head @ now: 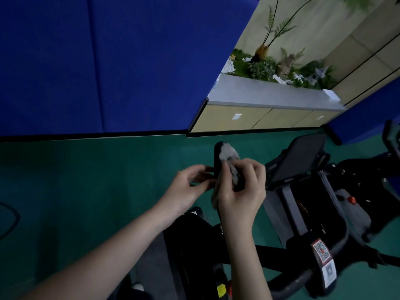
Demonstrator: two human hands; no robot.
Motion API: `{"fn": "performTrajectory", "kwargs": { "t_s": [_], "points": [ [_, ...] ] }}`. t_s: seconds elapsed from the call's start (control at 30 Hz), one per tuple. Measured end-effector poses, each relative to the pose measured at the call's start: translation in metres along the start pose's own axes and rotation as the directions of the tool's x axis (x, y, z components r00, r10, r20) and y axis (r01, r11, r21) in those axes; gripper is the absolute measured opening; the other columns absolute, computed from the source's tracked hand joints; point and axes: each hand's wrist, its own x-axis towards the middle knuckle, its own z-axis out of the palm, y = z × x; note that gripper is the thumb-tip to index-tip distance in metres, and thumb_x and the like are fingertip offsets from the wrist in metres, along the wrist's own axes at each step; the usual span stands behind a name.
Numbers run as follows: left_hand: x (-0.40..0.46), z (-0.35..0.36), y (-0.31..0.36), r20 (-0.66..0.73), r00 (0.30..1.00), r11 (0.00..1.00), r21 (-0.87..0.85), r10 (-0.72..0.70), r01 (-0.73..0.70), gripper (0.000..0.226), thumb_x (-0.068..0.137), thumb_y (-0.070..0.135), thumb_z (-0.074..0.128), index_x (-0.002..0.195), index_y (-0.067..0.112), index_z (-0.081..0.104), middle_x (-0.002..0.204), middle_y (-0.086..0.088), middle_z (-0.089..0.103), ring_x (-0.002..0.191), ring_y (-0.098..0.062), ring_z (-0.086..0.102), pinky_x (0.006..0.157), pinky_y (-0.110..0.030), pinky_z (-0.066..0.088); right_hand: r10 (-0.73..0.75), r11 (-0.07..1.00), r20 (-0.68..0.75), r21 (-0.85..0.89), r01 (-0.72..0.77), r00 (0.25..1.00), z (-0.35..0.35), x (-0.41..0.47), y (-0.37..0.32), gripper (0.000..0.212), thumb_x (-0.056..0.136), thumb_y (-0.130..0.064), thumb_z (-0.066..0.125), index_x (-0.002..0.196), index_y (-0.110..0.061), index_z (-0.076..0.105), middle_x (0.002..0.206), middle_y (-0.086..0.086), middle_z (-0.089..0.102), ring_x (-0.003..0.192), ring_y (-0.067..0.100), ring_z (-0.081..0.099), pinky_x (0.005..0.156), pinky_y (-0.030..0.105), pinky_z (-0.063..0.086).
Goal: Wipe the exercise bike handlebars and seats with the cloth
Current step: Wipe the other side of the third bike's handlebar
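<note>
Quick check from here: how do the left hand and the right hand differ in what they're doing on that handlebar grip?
The right hand grips the grey cloth wrapped round the black handlebar grip; the left hand has no cloth and pinches the grip's side with bare fingertips. The right hand sits on the grip's right, the left hand on its left. Both are at the same grip, at about the same height.

— Where do we find the grey crumpled cloth [229, 161]?

— On the black upright handlebar end [217, 156], between our hands: left hand [190, 187] left of it, right hand [240, 189] over it. The black flat console screen [300, 161] stands right.
</note>
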Motion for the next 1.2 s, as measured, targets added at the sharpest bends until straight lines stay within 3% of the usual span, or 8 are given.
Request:
{"fn": "performTrajectory", "kwargs": {
  "t_s": [0.3, 0.47, 0.57, 0.67, 0.77, 0.87, 1.03, 1.2],
  "points": [
    [0.005, -0.004, 0.000, 0.027, 1.000, 1.000, -0.002, -0.015, 0.015, 0.019, 0.083, -0.004, 0.064, 0.100, 0.004, 0.065, 0.094, -0.012, 0.069, 0.089, -0.015, 0.063, 0.083, -0.019, 0.048, -0.066, 0.998, -0.010, -0.011, 0.066, 0.998, 0.002, 0.008, -0.005, 0.008, 0.083, -0.008, 0.069, 0.086, -0.001, 0.070, 0.092, 0.010, 0.057, 0.084, 0.013, 0.057, 0.078, 0.011, 0.043],
    [0.006, -0.006, -0.002, 0.052, 0.998, 0.999, -0.030, -0.032, 0.034, 0.023, 0.083, -0.003, 0.065, 0.092, 0.018, 0.063, 0.087, 0.005, 0.067, 0.075, 0.008, 0.061, 0.078, -0.008, 0.046, 0.000, 0.999, 0.067, -0.044, 0.003, 0.998, -0.019, -0.017, 0.009, 0.009, 0.083, -0.013, 0.067, 0.084, -0.005, 0.071, 0.089, 0.003, 0.059, 0.083, 0.006, 0.058, 0.075, 0.012, 0.046],
    [0.007, -0.002, -0.005, 0.063, 0.997, 0.999, -0.019, -0.048, 0.049, 0.018, 0.082, 0.000, 0.067, 0.093, 0.015, 0.065, 0.088, 0.000, 0.068, 0.082, -0.001, 0.063, 0.083, -0.015, 0.046, -0.011, 0.999, 0.052, -0.033, 0.013, 0.999, -0.030, -0.004, 0.005, 0.008, 0.084, -0.014, 0.066, 0.085, -0.007, 0.070, 0.088, 0.004, 0.062, 0.084, 0.011, 0.061, 0.076, 0.017, 0.048],
    [0.006, 0.005, -0.012, 0.009, 0.994, 0.992, -0.067, -0.109, 0.109, 0.014, 0.079, 0.009, 0.073, 0.091, 0.016, 0.068, 0.095, -0.006, 0.071, 0.092, -0.017, 0.065, 0.090, -0.028, 0.049, -0.225, 0.973, 0.179, -0.014, 0.231, 0.958, -0.030, 0.029, -0.010, 0.009, 0.085, -0.011, 0.069, 0.089, -0.003, 0.071, 0.094, 0.007, 0.063, 0.089, 0.017, 0.062, 0.081, 0.020, 0.048],
    [-0.001, 0.009, -0.016, -0.024, 0.979, 0.963, -0.183, -0.205, 0.197, 0.015, 0.078, 0.019, 0.075, 0.091, 0.015, 0.070, 0.095, -0.001, 0.073, 0.092, -0.011, 0.066, 0.083, -0.019, 0.047, -0.444, 0.879, 0.414, 0.027, 0.477, 0.795, -0.023, 0.066, -0.021, 0.010, 0.085, -0.007, 0.071, 0.092, 0.000, 0.071, 0.098, 0.010, 0.064, 0.092, 0.025, 0.062, 0.082, 0.028, 0.049],
    [-0.009, 0.014, -0.018, -0.024, 0.970, 0.937, -0.267, -0.240, 0.225, 0.020, 0.080, 0.022, 0.073, 0.097, 0.013, 0.072, 0.095, 0.002, 0.073, 0.091, -0.004, 0.067, 0.075, -0.008, 0.045, -0.574, 0.744, 0.629, 0.132, 0.655, 0.525, -0.011, 0.094, -0.018, 0.012, 0.087, -0.012, 0.070, 0.090, -0.001, 0.072, 0.097, 0.011, 0.066, 0.093, 0.026, 0.061, 0.082, 0.035, 0.048],
    [-0.018, 0.022, -0.019, -0.046, 0.956, 0.879, -0.409, -0.289, 0.246, 0.015, 0.083, 0.018, 0.070, 0.097, 0.018, 0.071, 0.092, 0.010, 0.073, 0.081, 0.006, 0.066, 0.066, -0.004, 0.044, -0.518, 0.628, 0.850, 0.301, 0.717, 0.097, 0.010, 0.116, -0.016, 0.007, 0.085, -0.018, 0.070, 0.086, -0.013, 0.074, 0.089, -0.001, 0.067, 0.086, 0.019, 0.064, 0.081, 0.035, 0.048],
    [-0.020, 0.031, -0.029, -0.092, 0.926, 0.819, -0.503, -0.367, 0.275, 0.013, 0.079, 0.023, 0.073, 0.092, 0.022, 0.072, 0.088, 0.014, 0.072, 0.094, -0.006, 0.062, 0.081, -0.025, 0.041, -0.337, 0.552, 0.905, 0.413, 0.724, -0.259, 0.021, 0.122, -0.031, 0.002, 0.083, -0.015, 0.072, 0.082, -0.015, 0.074, 0.080, -0.004, 0.070, 0.077, 0.013, 0.063, 0.072, 0.025, 0.049]
  ]
}}
